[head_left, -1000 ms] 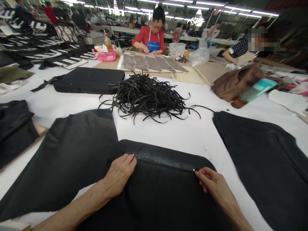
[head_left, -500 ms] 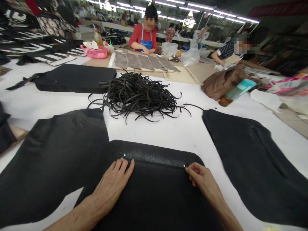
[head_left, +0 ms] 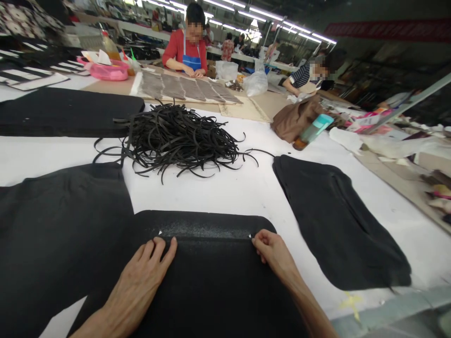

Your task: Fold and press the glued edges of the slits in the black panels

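Observation:
In front of me lies a black panel [head_left: 211, 291] with rounded far corners, a smooth sheet like leather. Along its far side runs a shiny, speckled band [head_left: 207, 228], with a straight edge or seam just below it. Small white marks sit near both ends of that line. My left hand [head_left: 146, 263] rests on the panel by the left mark, fingers stretched out and pressing down. At the right mark, my right hand [head_left: 273, 251] has thumb and forefinger pinched on the black material at the line; the exact layer between them is hard to see.
A heap of thin black strips [head_left: 183, 138] lies beyond the panel. Black sheets [head_left: 70, 234] are at left, stacked black pieces [head_left: 327, 216] at right, and another black stack [head_left: 63, 112] far left. Farther off are a bottle [head_left: 313, 131], a pink basket [head_left: 109, 71] and a co-worker [head_left: 186, 47].
The view has turned right, so everything sits farther left in the picture. Both hands keep about the same places on the black panel.

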### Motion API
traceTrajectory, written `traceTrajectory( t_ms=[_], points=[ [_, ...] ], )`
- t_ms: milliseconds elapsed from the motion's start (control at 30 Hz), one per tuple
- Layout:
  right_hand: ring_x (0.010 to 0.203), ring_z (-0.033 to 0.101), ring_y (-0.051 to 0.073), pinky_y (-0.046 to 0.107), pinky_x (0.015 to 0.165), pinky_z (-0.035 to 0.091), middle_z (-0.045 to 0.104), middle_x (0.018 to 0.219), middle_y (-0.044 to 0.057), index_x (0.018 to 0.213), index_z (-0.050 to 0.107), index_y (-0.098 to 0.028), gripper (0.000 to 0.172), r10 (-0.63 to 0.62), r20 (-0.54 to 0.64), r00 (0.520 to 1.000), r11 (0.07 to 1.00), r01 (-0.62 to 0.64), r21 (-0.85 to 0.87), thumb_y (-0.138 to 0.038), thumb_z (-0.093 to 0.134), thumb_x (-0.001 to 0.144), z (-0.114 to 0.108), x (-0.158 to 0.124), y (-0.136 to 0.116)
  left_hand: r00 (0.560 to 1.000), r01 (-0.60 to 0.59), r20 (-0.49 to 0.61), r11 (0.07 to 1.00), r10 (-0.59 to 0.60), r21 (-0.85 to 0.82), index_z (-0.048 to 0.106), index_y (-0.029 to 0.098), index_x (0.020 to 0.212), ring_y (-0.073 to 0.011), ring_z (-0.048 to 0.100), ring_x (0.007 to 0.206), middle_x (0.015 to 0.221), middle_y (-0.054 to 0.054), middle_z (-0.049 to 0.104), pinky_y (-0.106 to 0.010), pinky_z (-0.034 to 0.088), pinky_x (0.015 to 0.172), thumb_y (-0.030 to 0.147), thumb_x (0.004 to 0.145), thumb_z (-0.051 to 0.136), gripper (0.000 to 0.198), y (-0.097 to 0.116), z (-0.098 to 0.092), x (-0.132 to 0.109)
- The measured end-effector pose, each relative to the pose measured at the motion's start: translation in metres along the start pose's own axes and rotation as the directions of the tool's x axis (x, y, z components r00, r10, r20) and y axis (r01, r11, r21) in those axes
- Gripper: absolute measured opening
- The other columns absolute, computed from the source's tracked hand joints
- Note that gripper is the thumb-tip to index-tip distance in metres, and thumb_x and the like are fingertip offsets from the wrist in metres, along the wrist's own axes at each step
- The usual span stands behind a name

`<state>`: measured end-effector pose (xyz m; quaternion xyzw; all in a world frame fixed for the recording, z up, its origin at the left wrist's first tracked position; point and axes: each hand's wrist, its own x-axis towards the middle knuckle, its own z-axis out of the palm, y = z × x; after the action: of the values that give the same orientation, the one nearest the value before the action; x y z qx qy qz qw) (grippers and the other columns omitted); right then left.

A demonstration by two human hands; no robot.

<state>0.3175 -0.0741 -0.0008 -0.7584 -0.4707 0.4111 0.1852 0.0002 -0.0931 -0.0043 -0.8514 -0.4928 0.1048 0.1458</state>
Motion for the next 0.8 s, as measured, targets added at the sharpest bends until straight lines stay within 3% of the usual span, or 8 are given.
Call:
traceTrajectory(
  t_ms=[533,800],
  points=[
    [0.039,0.048,0.009,0.020,0.040,0.032,0.052,0.050,-0.005,0.064,0.051,-0.019,0.013,0.026,-0.050,0.998,0.997,-0.030,-0.071,-0.029,0.046,0.073,0.003,0.002,-0.001,1.000,-0.007,-0.017,1.000,0.007,0.026,0.050,0.024,0.125,-0.0232,0.053,0.096,0.107,-0.011,0.056,-0.037,0.044,0.087,-0.003,0.077,0.038,0.056,0.001,0.003,0.001],
    [0.035,0.045,0.008,0.019,0.037,0.030,0.051,0.046,-0.007,0.068,0.043,-0.021,0.009,0.016,-0.029,0.999,0.998,-0.018,-0.056,-0.026,0.049,0.072,0.003,0.010,0.009,1.000,0.018,0.014,0.994,-0.017,-0.105,0.047,0.025,0.127,-0.0219,0.052,0.096,0.110,-0.009,0.056,-0.037,0.041,0.089,-0.004,0.077,0.034,0.060,-0.005,0.003,0.001]
  ],
)
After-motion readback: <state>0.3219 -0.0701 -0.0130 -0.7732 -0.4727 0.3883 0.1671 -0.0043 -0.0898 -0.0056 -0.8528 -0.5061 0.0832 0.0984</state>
